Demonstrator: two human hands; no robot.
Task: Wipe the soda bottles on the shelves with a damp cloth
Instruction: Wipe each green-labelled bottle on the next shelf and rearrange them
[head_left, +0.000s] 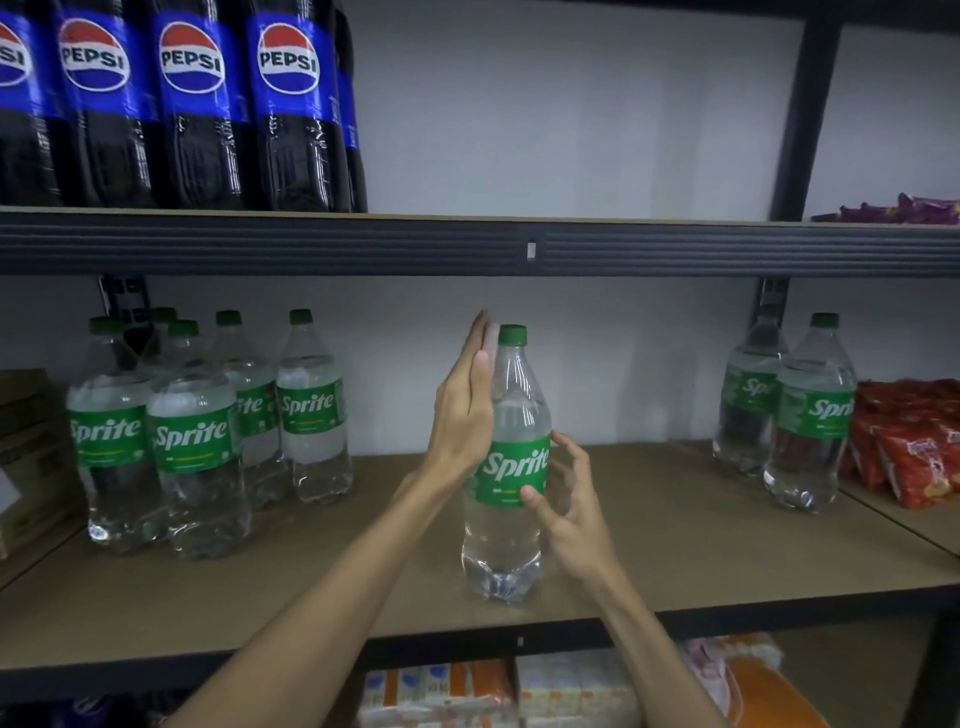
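A clear Sprite bottle (506, 467) with a green cap and label stands upright near the front middle of the lower shelf (311, 587). My left hand (465, 410) lies flat against its upper left side, fingers straight and pointing up to the cap. A thin pale strip, perhaps the cloth (491, 338), shows between the fingertips and the bottle neck. My right hand (571, 499) curls round the green label from the right, thumb on the front and fingertips at the far side.
Several Sprite bottles (197, 436) stand at the left of the same shelf and two (810, 415) at the right, beside red snack bags (914, 441). Pepsi bottles (197, 104) line the upper shelf at left. Packaged goods (498, 691) fill the shelf below.
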